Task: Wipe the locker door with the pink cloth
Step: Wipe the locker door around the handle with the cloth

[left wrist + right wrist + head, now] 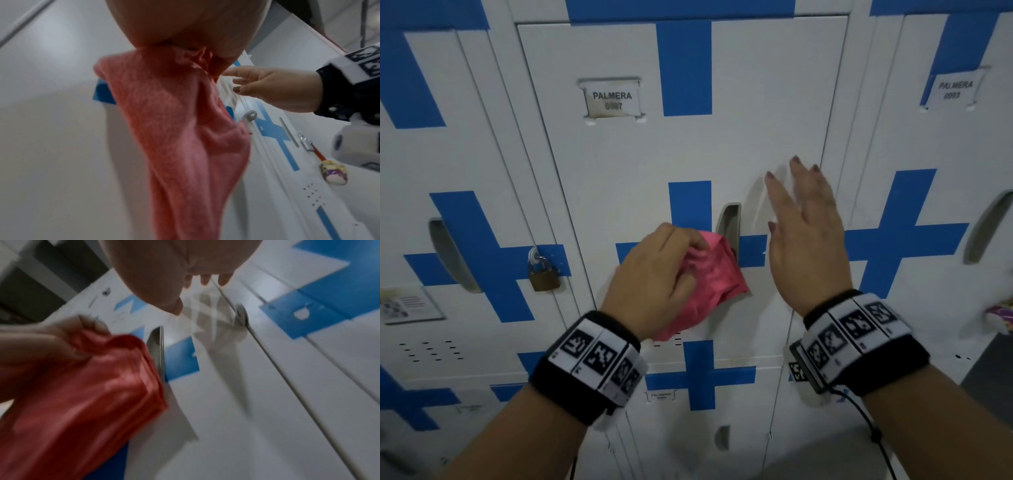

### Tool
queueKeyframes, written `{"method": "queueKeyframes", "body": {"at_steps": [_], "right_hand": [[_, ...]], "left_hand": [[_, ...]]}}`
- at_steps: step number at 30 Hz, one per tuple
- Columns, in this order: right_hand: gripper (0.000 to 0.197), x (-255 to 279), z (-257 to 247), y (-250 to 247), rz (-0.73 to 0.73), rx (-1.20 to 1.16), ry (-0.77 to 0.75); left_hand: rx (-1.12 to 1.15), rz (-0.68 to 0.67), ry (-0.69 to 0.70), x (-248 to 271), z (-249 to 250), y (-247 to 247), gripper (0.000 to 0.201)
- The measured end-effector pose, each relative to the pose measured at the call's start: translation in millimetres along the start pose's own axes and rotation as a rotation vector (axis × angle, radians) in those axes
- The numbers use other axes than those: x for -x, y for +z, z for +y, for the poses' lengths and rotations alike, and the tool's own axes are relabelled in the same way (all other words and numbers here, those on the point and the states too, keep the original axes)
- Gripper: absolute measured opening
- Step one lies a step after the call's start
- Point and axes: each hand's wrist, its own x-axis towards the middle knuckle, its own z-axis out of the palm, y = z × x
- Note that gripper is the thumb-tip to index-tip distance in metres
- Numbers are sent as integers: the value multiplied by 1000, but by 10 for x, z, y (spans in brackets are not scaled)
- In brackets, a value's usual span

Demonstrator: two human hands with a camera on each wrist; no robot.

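Observation:
The white locker door (640,154) with blue cross stripes and a name label fills the middle of the head view. My left hand (654,274) grips the bunched pink cloth (709,277) in front of the door, just left of its recessed handle (729,226). In the left wrist view the pink cloth (174,129) hangs down from my fist. My right hand (804,233) is held up with straight, spread fingers near the door's right edge and holds nothing. Whether it touches the door I cannot tell. The right wrist view shows the cloth (86,394) beside the handle (157,352).
Neighbouring lockers stand on both sides. The left one carries a brass padlock (543,274) by its handle. The right one has a label (955,89) and a colourful tag (1000,315) hanging at the frame edge. More lockers sit below.

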Motion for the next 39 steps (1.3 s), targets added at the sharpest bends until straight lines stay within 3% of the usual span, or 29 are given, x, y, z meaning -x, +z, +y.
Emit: {"method": "queueKeyframes", "body": {"at_steps": [3,5,8,10,14,22,27,30,34,36,39], "right_hand": [[75,20,47,173,-114,79,-30],[83,45,76,227,-135,95,-29],[90,51,79,250,-130,89,-33],[91,51,82,255,-136,94,-32],[88,58,89,251,-140,92,-34],[62,56,59,220,-176,65,-20],[62,55,65,224,-168,62,-24],[68,58,106,232,-178,74,-35],[72,55,105,197,-223,89,-56],[78,54,100,205,-210,98,-42],[86,53,96,224,-171,97,-34]], "left_hand": [[-100,48,72,-128,-60,-35,50],[-273,157,63,-193,-102,-20,52],[-445,309,31,-228,-93,-17,38],[-465,303,-7,-231,-63,-14,33],[-432,258,-97,-253,-7,2,24],[-469,409,-96,-408,84,-6,19],[-330,266,-225,-383,155,-114,28],[-198,266,-284,-267,184,-118,32],[290,272,-289,-66,255,-200,33],[432,163,-247,40,285,-299,35],[551,-129,-170,142,308,-483,34]]}}
